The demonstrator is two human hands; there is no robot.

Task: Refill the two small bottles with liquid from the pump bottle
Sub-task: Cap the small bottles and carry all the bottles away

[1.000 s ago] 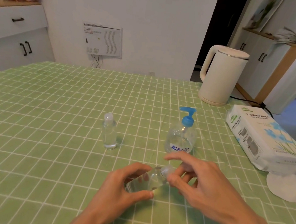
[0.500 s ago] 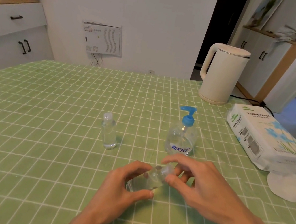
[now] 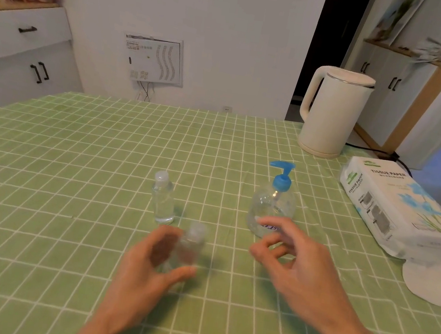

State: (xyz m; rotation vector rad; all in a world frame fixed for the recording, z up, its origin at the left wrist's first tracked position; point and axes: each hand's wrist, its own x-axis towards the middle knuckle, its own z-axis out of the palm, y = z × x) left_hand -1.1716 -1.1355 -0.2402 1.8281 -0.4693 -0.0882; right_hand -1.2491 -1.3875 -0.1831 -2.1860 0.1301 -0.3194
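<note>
A small clear bottle (image 3: 163, 201) with its cap on stands upright on the green checked tablecloth (image 3: 69, 173). Just in front of it, my left hand (image 3: 150, 268) holds a second small clear bottle (image 3: 191, 245), blurred, upright and capped, between curled fingers and thumb. The pump bottle (image 3: 273, 203), clear with a blue pump head, stands to the right. My right hand (image 3: 293, 266) hovers in front of the pump bottle with fingers loosely curled, holding nothing and covering part of its label.
A white kettle (image 3: 333, 112) stands at the table's far right, its cord trailing off the edge. A tissue paper pack (image 3: 396, 207) lies along the right side with a white tissue (image 3: 431, 281) sticking out toward me. Cabinets line both side walls.
The second small bottle was tilted between both hands with my right fingers at its cap. Now it is upright and further left in my left hand, and my right hand has come off it.
</note>
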